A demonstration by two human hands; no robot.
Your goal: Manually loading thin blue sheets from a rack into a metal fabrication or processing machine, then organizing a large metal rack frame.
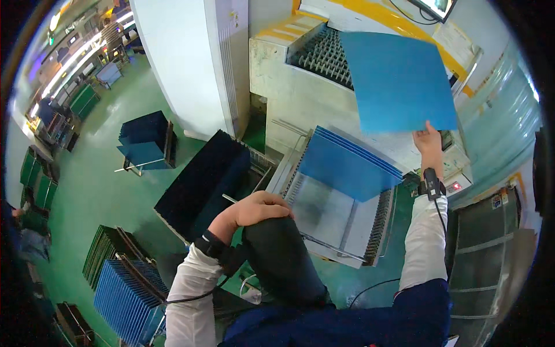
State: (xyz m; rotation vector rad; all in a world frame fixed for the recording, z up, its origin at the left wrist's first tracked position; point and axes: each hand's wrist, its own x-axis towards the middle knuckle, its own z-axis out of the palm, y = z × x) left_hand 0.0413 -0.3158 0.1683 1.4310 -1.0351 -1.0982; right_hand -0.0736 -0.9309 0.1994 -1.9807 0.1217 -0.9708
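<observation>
On the knee, left fingers lie unclenched; right fingers clamp a blue panel.

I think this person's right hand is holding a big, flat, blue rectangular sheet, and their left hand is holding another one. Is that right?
Not quite: the left hand isn't holding a sheet. The head view shows it resting on the person's dark-trousered knee. The right hand does hold a big, flat, blue rectangular sheet.
</observation>
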